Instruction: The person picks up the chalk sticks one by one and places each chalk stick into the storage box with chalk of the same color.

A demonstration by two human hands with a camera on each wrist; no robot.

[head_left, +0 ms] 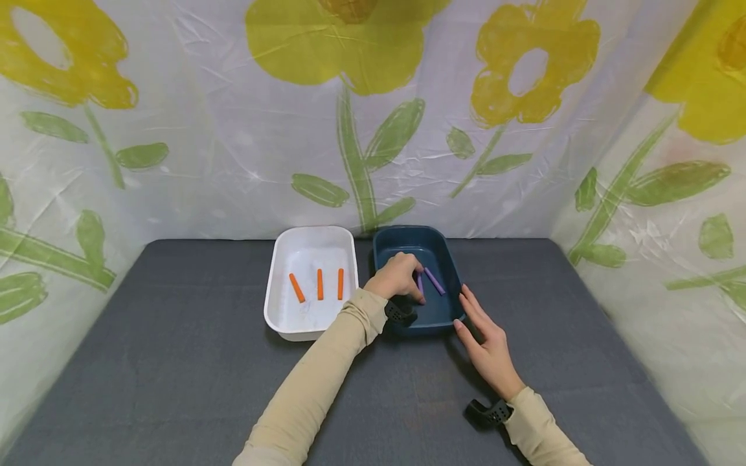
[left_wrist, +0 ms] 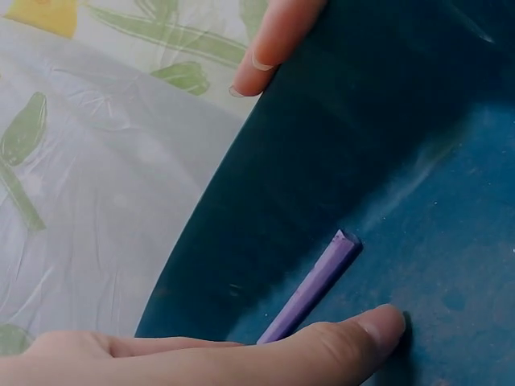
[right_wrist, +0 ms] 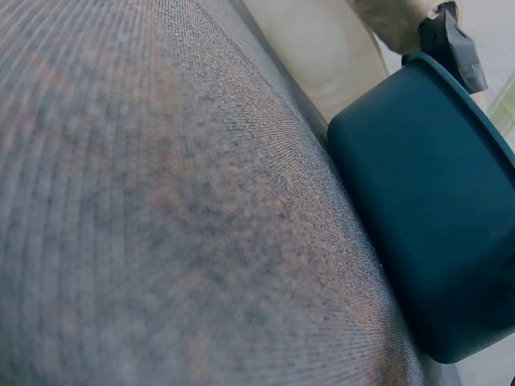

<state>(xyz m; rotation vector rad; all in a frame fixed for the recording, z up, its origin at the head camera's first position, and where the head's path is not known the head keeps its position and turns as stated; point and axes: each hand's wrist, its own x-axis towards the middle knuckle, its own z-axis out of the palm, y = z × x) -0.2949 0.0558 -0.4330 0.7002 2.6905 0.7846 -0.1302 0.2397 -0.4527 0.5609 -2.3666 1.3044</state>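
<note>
My left hand (head_left: 399, 277) reaches down into the dark blue bin (head_left: 431, 320). Its thumb and fingers are around one purple stick (head_left: 419, 283), chalk-like in shape; whether they pinch it is hidden. Beside it, a second purple stick (head_left: 434, 281) lies slanted on the bin floor. A purple stick (left_wrist: 312, 285) shows partly past my left thumb in the left wrist view. My right hand (head_left: 486, 349) touches the bin's right side near the front corner, its fingers extended along the rim. Right-hand fingertips (left_wrist: 269, 56) also appear at the rim in the left wrist view.
A white bin (head_left: 282, 317) stands just left of the blue one, with three orange sticks (head_left: 320, 285) lying apart in it. Both stand near the back edge of the grey cloth-covered table (head_left: 175, 362). Behind hangs a flower-printed sheet (head_left: 233, 162). Each wrist wears a black strap (head_left: 488, 412).
</note>
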